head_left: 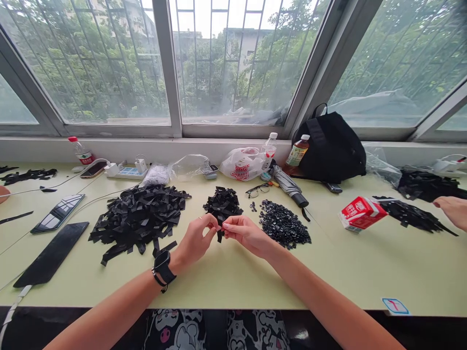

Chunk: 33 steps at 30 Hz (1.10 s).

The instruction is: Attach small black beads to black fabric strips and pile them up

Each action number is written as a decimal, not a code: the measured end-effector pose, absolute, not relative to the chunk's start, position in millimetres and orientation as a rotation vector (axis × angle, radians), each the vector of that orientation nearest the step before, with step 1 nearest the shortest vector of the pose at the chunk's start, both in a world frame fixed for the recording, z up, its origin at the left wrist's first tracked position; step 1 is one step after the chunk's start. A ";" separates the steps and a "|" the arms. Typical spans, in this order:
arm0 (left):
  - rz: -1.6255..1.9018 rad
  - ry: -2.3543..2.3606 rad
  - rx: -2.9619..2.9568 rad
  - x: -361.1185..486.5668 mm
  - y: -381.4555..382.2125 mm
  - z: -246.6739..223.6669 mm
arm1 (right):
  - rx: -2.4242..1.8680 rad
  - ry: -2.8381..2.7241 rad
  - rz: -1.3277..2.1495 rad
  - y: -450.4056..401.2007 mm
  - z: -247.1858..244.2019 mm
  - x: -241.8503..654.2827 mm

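Note:
My left hand (195, 239), with a watch at its wrist, pinches a short black fabric strip (219, 236) whose end hangs below the fingertips. My right hand (250, 235) meets it there, thumb and forefinger closed on the same strip; any small piece between the fingers is hidden. Just behind my hands lies a small heap of black strips (223, 199). A larger heap of loose black strips (140, 214) spreads to the left. To the right is a pile of small shiny black pieces (282, 224), too small to make out exactly.
At the left lie a phone (58, 214) and a dark flat slab (53, 253) with a cable. Behind are a plastic bag (241, 164), glasses (258, 189), a folded umbrella (288, 184) and a black backpack (332, 148). A red carton (361, 214) and another person's hand (454, 211) are at the right.

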<state>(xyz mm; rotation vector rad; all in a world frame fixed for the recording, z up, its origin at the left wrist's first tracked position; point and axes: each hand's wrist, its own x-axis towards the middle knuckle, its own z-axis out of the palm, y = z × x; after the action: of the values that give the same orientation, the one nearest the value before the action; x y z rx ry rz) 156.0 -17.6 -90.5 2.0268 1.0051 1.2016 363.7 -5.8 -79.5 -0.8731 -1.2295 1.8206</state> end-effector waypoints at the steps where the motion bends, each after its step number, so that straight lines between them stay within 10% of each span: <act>1: 1.206 1.014 2.030 155.9 -18.1 -90.2 | -0.868 -1.236 1.819 -6.0 -80.0 363.5; 19: 1.377 1.046 1.913 158.2 -19.7 -78.6 | -0.946 -1.663 1.460 -2.1 -74.1 368.4; 27: 1.476 1.137 2.005 155.1 -15.5 -80.7 | -1.372 -1.920 0.144 33.1 -87.0 420.8; 33: 1.386 1.084 2.036 156.5 -15.5 -84.4 | -1.560 -2.302 0.009 47.2 -107.6 452.8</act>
<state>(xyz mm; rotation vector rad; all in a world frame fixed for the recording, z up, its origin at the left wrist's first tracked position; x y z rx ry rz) 156.5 -15.5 -84.4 2.0355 1.0841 1.3862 452.8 47.2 -107.6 -1.5598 -2.3020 0.0087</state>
